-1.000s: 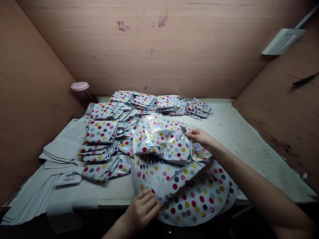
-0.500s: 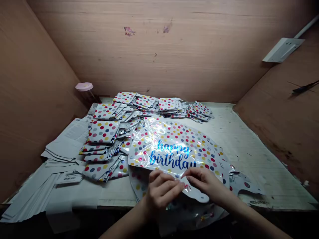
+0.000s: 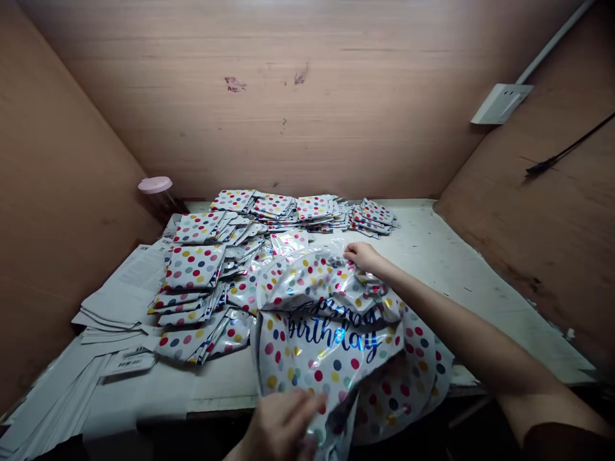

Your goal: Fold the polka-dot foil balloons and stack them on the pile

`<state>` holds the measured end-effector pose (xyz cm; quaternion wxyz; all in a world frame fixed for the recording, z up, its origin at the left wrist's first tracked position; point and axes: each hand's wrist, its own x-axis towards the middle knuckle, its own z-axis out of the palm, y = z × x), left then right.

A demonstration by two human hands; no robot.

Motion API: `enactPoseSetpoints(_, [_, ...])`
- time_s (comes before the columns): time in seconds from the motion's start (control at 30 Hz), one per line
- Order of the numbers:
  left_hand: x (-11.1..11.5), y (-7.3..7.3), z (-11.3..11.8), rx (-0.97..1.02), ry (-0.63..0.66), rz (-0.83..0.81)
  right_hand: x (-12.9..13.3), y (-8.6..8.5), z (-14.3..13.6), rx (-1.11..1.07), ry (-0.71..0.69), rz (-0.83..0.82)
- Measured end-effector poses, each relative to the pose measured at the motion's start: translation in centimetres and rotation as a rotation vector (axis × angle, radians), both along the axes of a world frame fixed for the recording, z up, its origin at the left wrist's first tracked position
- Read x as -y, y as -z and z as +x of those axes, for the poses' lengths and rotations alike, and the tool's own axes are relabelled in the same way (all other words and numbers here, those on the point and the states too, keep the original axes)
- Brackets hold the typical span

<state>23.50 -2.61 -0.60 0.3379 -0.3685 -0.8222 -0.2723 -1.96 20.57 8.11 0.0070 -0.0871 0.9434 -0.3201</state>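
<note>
An uninflated foil balloon (image 3: 319, 358), white with coloured dots and blue "happy birthday" lettering, lies rumpled in front of me. Its near part hangs over the table's front edge. My right hand (image 3: 362, 256) is closed, pinching the balloon's far edge. Low in front, my left hand (image 3: 288, 419) is at the near left side of the balloon, overlapping it. Its fingers are smeared by motion, so their grip is unclear. More of the same dotted foil (image 3: 423, 362) shows beneath the balloon on the right.
Folded dotted foil packets lie in stacks on the left (image 3: 195, 269) and along the back (image 3: 314, 208). White paper sheets (image 3: 127, 275) spread at far left, near a pink-lidded container (image 3: 156, 186). Wooden panels (image 3: 288, 147) enclose the table (image 3: 432, 256). A socket (image 3: 502, 104) and cable hang at right.
My right hand has moved from the balloon's near edge to its far edge. My left hand has come down toward me. The balloon, flat before, is now creased and bunched.
</note>
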Motion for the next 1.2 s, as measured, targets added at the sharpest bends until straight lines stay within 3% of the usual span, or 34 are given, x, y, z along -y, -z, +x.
enactPoseSetpoints(0.1, [2.1,-3.5,-3.7,0.047,-0.422,0.161,0.3,-0.8,4.6,-0.113,-0.087,-0.012])
enactPoseSetpoints(0.17, [4.1,-4.7,-6.5,0.159,-0.504,0.066,0.0,-0.3,9.5,-0.276,-0.22,-0.035])
enactPoseSetpoints(0.23, [6.2,-4.1,-8.7,0.347,-0.346,-0.097,-0.8,1.5,14.5,-0.481,-0.343,-0.041])
enactPoseSetpoints(0.33, [8.7,-1.3,-9.9,0.603,-0.077,-0.209,-3.0,6.3,19.8,-0.581,-0.407,0.134])
enactPoseSetpoints(0.43, [10.2,1.0,-9.6,0.723,-0.053,-0.123,-6.2,10.9,22.1,-0.496,-0.392,0.286])
enactPoseSetpoints(0.5, [11.0,1.4,-9.6,0.782,-0.049,-0.08,-8.4,12.5,22.3,-0.457,-0.395,0.314])
enactPoseSetpoints(0.57, [11.6,1.0,-10.1,0.877,-0.025,-0.06,-10.2,12.6,21.9,-0.443,-0.426,0.284])
enactPoseSetpoints(0.67, [11.9,-0.4,-11.4,1.043,-0.073,0.026,-11.5,10.8,19.5,-0.359,-0.366,0.132])
enactPoseSetpoints(0.83, [11.5,-1.7,-12.9,1.245,-0.103,0.219,-10.3,7.6,11.8,-0.015,0.013,0.004])
enactPoseSetpoints(0.97, [11.6,-0.6,-12.4,1.272,-0.181,0.388,-9.3,7.2,7.7,0.029,0.159,0.016])
enactPoseSetpoints(1.1, [11.5,1.3,-11.8,1.31,-0.207,0.669,-10.5,7.4,8.3,0.075,0.084,-0.037])
enactPoseSetpoints(1.2, [11.3,1.9,-11.8,1.284,-0.235,0.73,-11.5,7.7,9.4,0.081,0.107,0.025])
